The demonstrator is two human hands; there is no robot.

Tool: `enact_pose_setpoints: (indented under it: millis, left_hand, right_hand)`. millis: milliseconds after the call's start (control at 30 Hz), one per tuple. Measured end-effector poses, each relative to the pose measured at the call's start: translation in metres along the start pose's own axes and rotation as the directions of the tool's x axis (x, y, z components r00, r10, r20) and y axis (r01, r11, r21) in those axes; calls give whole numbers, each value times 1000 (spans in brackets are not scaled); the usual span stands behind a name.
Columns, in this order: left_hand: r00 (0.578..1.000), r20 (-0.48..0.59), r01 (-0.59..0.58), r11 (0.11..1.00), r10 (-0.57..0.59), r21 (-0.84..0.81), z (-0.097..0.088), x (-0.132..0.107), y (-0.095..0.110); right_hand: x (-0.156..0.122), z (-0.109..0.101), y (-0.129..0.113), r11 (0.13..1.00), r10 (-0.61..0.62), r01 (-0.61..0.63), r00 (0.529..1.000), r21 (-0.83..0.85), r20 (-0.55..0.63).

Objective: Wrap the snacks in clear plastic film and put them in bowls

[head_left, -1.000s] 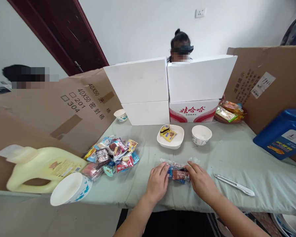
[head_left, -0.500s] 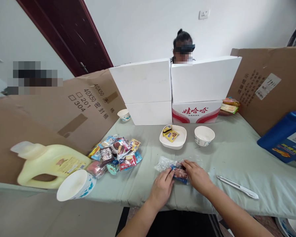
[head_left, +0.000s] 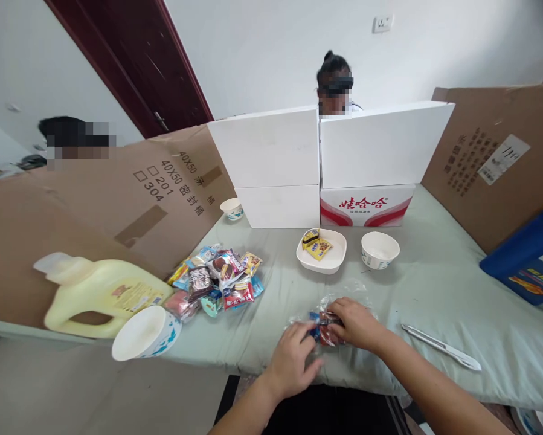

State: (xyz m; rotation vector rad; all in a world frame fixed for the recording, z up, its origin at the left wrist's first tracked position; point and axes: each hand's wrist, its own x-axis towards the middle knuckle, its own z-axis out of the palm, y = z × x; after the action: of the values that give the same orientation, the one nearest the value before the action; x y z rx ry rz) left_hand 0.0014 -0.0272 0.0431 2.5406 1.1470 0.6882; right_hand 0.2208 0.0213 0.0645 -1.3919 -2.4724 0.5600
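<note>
Near the table's front edge, both of my hands hold a clear plastic snack packet (head_left: 325,319) with red and blue contents. My left hand (head_left: 293,361) pinches its near left end with curled fingers. My right hand (head_left: 355,323) lies over its right part, fingers closed on the wrapper. Loose clear wrapper (head_left: 350,289) spreads just beyond my right hand. Behind it stand a white dish (head_left: 322,258) with yellow snack packs (head_left: 317,244) and an empty white bowl (head_left: 380,249).
A pile of several wrapped snacks (head_left: 219,278) lies to the left, next to a tipped paper cup (head_left: 145,333) and a yellow jug (head_left: 101,293). A white utility knife (head_left: 442,347) lies at right, a blue container (head_left: 529,257) beyond. White boxes (head_left: 325,166) and cardboard screens (head_left: 493,157) wall the table; a person sits behind.
My hands have drawn closer together on the packet, the right hand sliding left over it and the left curling into a pinch. The view has shifted slightly.
</note>
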Motion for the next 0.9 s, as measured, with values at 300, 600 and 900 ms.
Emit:
enact_pose_setpoints:
  millis: [300, 600, 900]
  left_hand:
    - [887, 131, 444, 896, -442, 20, 3, 13, -8]
    - [858, 227, 453, 887, -461, 89, 3, 13, -2]
    - [855, 245, 449, 889, -457, 95, 7, 12, -5]
  right_hand:
    - [6, 6, -10, 997, 24, -13, 987, -74, 161]
    - [-7, 9, -13, 940, 99, -157, 976, 304, 196]
    - [31, -31, 31, 723, 403, -202, 900, 661, -166]
